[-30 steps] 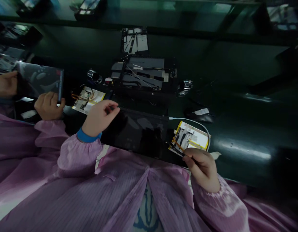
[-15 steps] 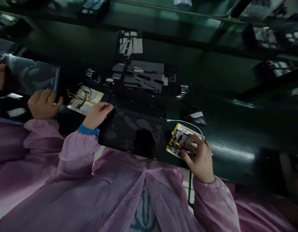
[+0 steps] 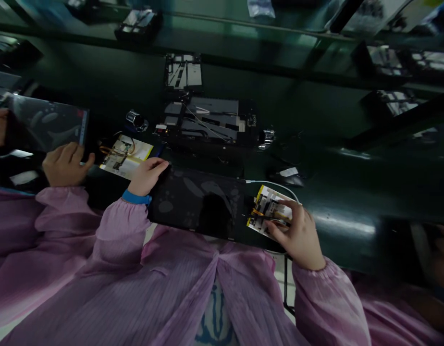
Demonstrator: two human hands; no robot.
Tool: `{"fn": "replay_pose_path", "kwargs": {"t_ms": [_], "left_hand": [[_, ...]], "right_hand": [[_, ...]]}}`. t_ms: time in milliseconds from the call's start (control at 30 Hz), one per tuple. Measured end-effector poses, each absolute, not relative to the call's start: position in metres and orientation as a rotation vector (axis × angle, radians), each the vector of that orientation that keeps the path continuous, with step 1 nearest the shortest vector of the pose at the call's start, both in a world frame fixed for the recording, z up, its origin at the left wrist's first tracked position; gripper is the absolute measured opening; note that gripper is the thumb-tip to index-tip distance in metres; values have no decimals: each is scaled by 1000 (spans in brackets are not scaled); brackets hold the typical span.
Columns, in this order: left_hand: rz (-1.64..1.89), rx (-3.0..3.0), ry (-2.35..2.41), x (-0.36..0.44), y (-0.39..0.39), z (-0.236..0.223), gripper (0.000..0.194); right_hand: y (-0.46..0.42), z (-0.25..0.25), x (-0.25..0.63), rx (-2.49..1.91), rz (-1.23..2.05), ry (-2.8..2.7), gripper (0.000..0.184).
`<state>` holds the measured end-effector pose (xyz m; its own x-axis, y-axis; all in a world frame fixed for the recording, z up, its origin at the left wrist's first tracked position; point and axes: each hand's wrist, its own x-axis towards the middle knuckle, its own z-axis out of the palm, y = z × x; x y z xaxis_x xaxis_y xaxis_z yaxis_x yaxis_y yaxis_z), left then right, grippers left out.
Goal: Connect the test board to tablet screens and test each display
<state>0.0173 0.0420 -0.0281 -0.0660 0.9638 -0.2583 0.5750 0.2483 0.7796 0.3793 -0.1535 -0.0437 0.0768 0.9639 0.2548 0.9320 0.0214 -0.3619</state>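
A dark tablet screen (image 3: pixel 200 199) with pale smudge-like shapes lies flat in front of me. At its upper left corner my left hand (image 3: pixel 148 176), above a blue wristband, has thumb and fingers pressed together on the edge. To the screen's right lies a white battery pack (image 3: pixel 262 193) with yellow edges, a circuit board and orange ribbon on top. My right hand (image 3: pixel 297 233) grips it from the right, thumb and forefinger bent over the board. A white cable (image 3: pixel 270 182) runs from the screen's upper right corner behind this pack.
Behind the screen sits an opened black device (image 3: pixel 211 120) between two shiny metal cylinders (image 3: pixel 136 121). A second battery pack (image 3: pixel 130 154) lies left. At far left, a co-worker's hands (image 3: pixel 67 166) hold another screen (image 3: pixel 49 122). A shelf edge (image 3: pixel 225 24) crosses the back.
The view has shifted slightly, so the bench things appear lower and a little left. My right thumb and forefinger have shifted slightly on the battery pack. My left hand stays at the screen's corner.
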Motion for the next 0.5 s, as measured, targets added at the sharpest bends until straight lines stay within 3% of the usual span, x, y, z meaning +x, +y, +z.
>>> {"fn": "replay_pose_path", "kwargs": {"t_ms": [133, 233, 333, 500], "left_hand": [[766, 1252, 1643, 16, 44, -32, 31], [798, 1241, 1599, 14, 43, -32, 27], [852, 1217, 1545, 13, 42, -34, 25], [1049, 1028, 1343, 8, 38, -38, 23]], "right_hand": [[-157, -18, 372, -1855, 40, -1787, 65], [-156, 1, 344, -1760, -92, -1714, 59], [-150, 3, 307, -1618, 117, -1869, 60], [-136, -19, 273, -1678, 292, -1881, 82]]}}
